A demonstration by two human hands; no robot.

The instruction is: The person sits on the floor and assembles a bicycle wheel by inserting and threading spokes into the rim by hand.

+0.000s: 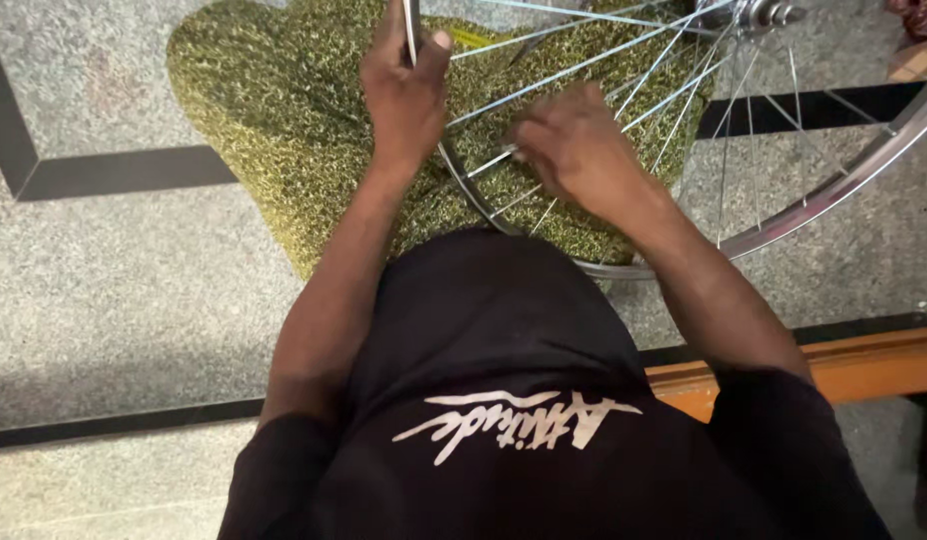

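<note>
A silver bicycle wheel rim (844, 180) with thin steel spokes (584, 65) rests across my lap, its hub (759, 14) at the top right. My left hand (404, 90) grips the rim at the top, thumb over its edge. Blurred, my right hand (579, 150) is closed around something small on a spoke near the rim; what it pinches is hidden. My legs are in green-and-yellow patterned trousers (284, 110). My black shirt (504, 400) fills the lower middle.
The floor is speckled grey stone (114, 290) with dark inlaid strips (124, 172). An orange wooden bar (864, 365) lies at the right behind me. A brownish object (919, 50) shows at the top right corner.
</note>
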